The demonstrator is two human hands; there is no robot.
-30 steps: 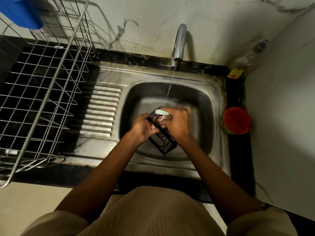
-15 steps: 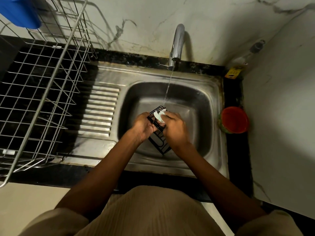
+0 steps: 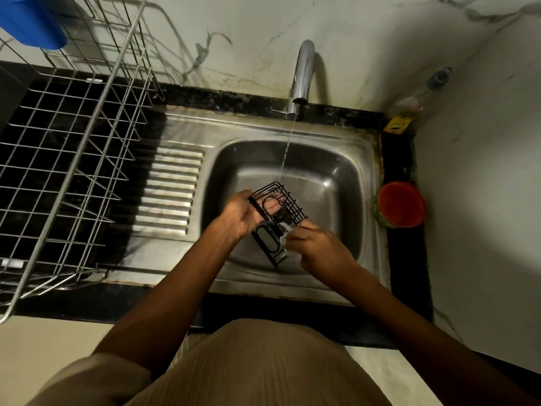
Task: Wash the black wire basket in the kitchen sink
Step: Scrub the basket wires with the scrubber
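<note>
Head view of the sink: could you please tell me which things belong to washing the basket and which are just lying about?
In use:
black wire basket, gripped by the left hand
small white scrubbing pad, pinched in the right hand
chrome tap, running
steel sink

Lying about:
large silver wire dish rack
orange round container
blue plastic object

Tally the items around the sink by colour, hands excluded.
Black: 1, wire basket
Silver: 3, drying rack, tap, sink
Blue: 1, container
Red: 1, tub
White: 1, scrubber
Yellow: 1, label
Total: 8
</note>
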